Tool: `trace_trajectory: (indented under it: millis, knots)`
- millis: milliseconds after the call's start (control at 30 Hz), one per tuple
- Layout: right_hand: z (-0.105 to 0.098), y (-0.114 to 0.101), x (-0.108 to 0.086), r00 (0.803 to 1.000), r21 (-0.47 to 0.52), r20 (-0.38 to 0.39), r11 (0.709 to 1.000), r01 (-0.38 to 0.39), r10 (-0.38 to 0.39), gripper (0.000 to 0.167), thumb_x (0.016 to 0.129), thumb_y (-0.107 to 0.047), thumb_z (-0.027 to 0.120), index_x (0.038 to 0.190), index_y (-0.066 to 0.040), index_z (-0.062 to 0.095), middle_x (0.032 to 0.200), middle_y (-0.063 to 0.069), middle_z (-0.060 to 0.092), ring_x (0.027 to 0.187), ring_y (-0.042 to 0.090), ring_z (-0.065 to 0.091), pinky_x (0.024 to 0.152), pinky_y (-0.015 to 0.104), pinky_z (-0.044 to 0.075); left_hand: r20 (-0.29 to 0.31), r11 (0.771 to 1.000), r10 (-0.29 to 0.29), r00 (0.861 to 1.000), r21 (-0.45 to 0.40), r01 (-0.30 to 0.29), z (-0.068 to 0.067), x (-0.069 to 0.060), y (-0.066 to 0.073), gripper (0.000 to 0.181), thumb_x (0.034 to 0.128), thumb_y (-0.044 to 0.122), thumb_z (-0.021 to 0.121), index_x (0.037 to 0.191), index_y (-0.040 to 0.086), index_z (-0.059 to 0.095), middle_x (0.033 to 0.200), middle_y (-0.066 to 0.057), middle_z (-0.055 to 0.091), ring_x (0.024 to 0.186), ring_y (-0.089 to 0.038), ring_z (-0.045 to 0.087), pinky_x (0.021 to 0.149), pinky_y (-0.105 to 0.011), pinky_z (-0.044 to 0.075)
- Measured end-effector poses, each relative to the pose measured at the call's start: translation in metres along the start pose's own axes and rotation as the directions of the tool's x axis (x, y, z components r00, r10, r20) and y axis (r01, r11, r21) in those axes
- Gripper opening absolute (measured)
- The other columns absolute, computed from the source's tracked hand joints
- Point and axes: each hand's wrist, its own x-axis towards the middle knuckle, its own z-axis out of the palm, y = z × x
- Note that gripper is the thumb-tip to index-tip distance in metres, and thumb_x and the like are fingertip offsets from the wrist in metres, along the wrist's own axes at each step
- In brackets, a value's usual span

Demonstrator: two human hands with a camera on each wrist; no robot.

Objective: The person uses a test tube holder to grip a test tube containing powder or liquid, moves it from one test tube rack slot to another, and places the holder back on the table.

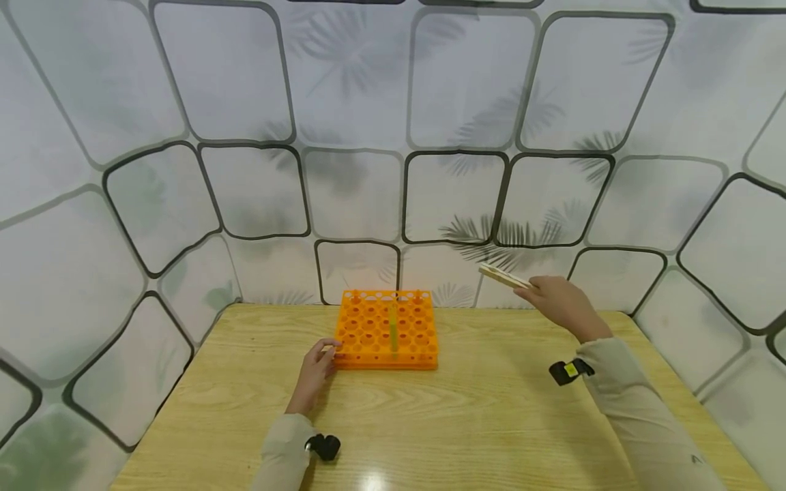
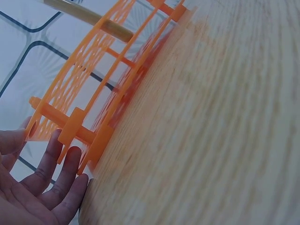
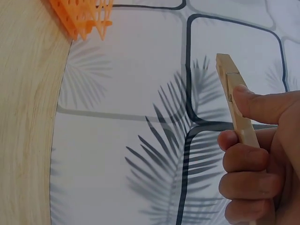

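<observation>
An orange test tube rack (image 1: 368, 365) with rows of round holes stands on the table. My left hand (image 1: 316, 372) grips its front left corner; in the left wrist view the fingers (image 2: 68, 173) lie against the rack's side and the thumb is at its top plate. A slim yellowish rod-like piece (image 2: 89, 16), perhaps a tube, stands upright in the rack and sticks out above it. My right hand (image 1: 561, 307) is raised to the right of the rack, holding a wooden test tube clamp (image 3: 236, 101) with a metal wire spring. The thumb presses along the clamp and the fingers curl round its handle.
The wood-grain table (image 1: 491, 409) extends around the rack on both sides and in front. Behind its far edge hangs a pale curtain (image 1: 356, 191) with dark outlined shapes and leaf prints. Black straps with small devices (image 1: 571, 372) sit at both wrists.
</observation>
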Motion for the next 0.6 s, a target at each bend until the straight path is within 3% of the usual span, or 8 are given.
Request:
trace_trajectory:
  millis: [367,600]
  knots:
    - [-0.005,-0.015,0.011,1.0,-0.016,0.008,0.999,0.031,-0.03,0.039,0.099,-0.039,0.044,0.073,-0.01,0.047,0.059,0.002,0.04,0.051,0.014,0.034,0.05,0.028,0.028,-0.014,0.999,-0.047,0.999,0.026,0.047,0.0,0.001,0.0,0.033,0.1002,0.023,0.044,0.119,-0.004,0.051,0.093,-0.003,0.052,0.071,-0.013,0.041,0.069,-0.028,0.042]
    - [-0.007,-0.02,0.018,0.998,-0.027,-0.009,0.998,0.058,-0.059,0.043,0.099,-0.043,0.041,0.069,-0.011,0.045,0.058,0.001,0.039,0.051,0.014,0.034,0.051,0.028,0.028,0.0,0.999,-0.039,0.999,0.018,0.039,0.0,0.003,-0.001,0.034,0.1004,0.022,0.043,0.12,-0.005,0.05,0.08,0.0,0.045,0.065,-0.013,0.035,0.066,-0.028,0.04]
